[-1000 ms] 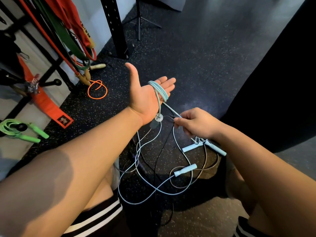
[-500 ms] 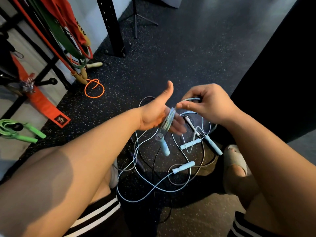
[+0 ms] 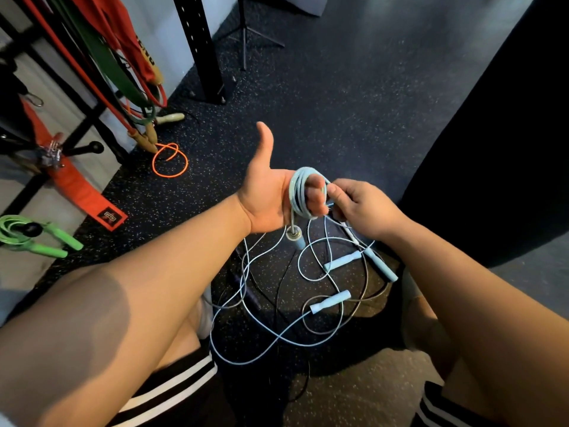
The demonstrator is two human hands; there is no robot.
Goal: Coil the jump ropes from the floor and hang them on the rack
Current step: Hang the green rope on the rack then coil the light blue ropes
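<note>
1. Floor point(image 3: 354, 112): dark rubber matting with pale speckles; a lighter worn patch near the bottom edge.
2. Upper left: black rack point(image 3: 201, 47) upright against a pale wall, with red and green resistance bands point(image 3: 123, 66) hanging beside it. An orange cord point(image 3: 170, 160) lies looped on the floor below them.
3. Far left: green jump rope point(image 3: 29, 234), coiled, hung on a peg.
4. Left hand point(image 3: 268, 195): held flat and open, thumb up, fingers spread inside a light-blue rope coil point(image 3: 300, 192) wound round them. One handle point(image 3: 296, 237) dangles just under the palm.
5. Right hand point(image 3: 361, 208): fingers pinched together on the blue cord just beside the coil.
6. Beneath the hands: loose tangle of blue and dark ropes point(image 3: 277, 318) on the floor, with three blue handles visible.
</note>
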